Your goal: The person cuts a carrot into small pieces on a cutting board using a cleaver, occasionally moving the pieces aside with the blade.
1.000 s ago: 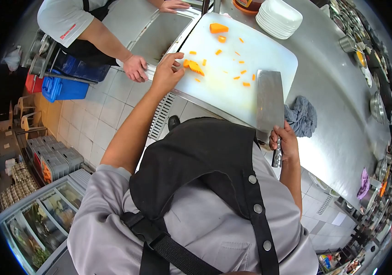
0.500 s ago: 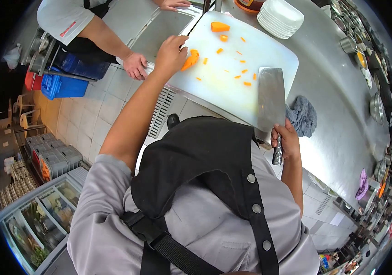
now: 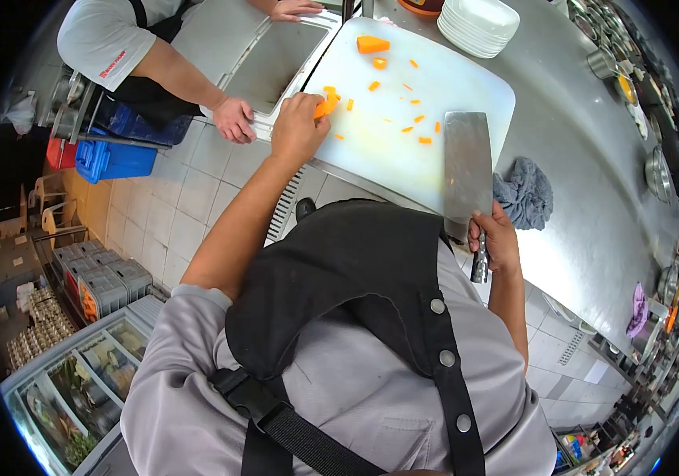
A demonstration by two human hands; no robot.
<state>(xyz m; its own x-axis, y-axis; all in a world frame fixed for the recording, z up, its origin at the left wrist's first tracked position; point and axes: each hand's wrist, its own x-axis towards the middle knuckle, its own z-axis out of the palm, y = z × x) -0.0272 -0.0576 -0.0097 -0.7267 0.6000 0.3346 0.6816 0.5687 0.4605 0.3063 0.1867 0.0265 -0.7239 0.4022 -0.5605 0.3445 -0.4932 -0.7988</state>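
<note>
My right hand (image 3: 499, 239) is wrapped round the handle of a cleaver (image 3: 468, 163), its broad blade lying over the right side of a white cutting board (image 3: 383, 163). At the board's left edge, my left hand (image 3: 300, 128) has its fingers closed on orange carrot pieces (image 3: 326, 103), partly hidden by the fingers. A larger carrot chunk (image 3: 372, 44) rests near the board's far edge, with a shorter carrot piece (image 3: 380, 63) just below it. Several small carrot bits (image 3: 424, 140) are scattered between my left hand and the blade.
A crumpled grey cloth (image 3: 524, 194) lies on the steel counter (image 3: 581, 182) right of the board. Stacked white dishes (image 3: 478, 28) stand behind. Left of the board, another person's hand (image 3: 234, 120) rests at the edge of an open white-rimmed bin (image 3: 264, 75).
My left hand has moved slightly down and closed its fingers round the carrot pieces at the left edge. The cleaver stays in my right hand, nearly still.
</note>
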